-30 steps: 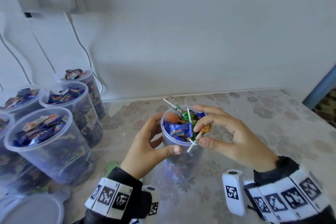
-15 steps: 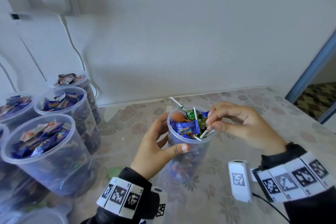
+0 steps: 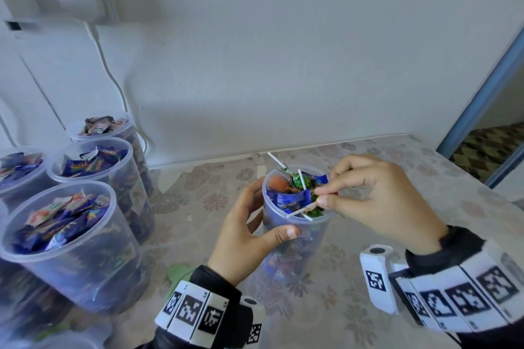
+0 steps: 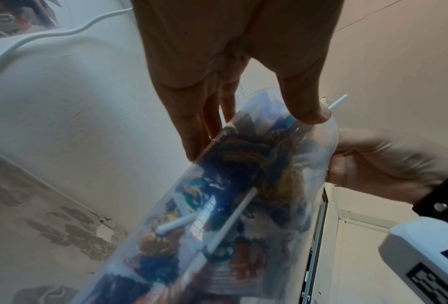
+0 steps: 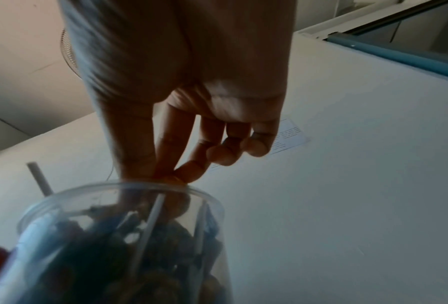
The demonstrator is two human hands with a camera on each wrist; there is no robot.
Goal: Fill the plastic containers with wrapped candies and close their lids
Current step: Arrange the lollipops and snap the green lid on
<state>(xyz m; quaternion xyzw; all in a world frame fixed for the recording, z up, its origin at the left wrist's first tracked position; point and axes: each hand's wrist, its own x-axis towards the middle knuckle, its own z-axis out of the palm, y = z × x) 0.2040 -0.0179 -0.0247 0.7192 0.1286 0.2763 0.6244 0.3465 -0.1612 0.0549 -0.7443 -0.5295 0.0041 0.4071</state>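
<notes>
A clear plastic container (image 3: 297, 238) stands mid-table, packed to the brim with blue wrapped candies (image 3: 289, 198) and lollipops whose white sticks poke out. My left hand (image 3: 269, 212) grips its upper wall, thumb in front and fingers behind. My right hand (image 3: 319, 197) hovers over the mouth, thumb and forefinger pinching a wrapped lollipop (image 3: 307, 208) that lies on top of the fill. The left wrist view shows the container (image 4: 243, 195) with my left hand (image 4: 251, 133) round it. In the right wrist view my right hand (image 5: 176, 176) pinches at the rim of the container (image 5: 126, 205). I see no lid on it.
Several filled, lidless containers (image 3: 65, 235) crowd the left side of the floral tablecloth (image 3: 368, 306). A small green item (image 3: 178, 275) lies by my left wrist. A wall socket with a white cable (image 3: 110, 71) sits at upper left. A doorway (image 3: 493, 150) opens at the right.
My right hand has moved from the container's near right side to over its mouth, taking the lollipop onto the pile. My left hand kept its grip. The head view shifted right.
</notes>
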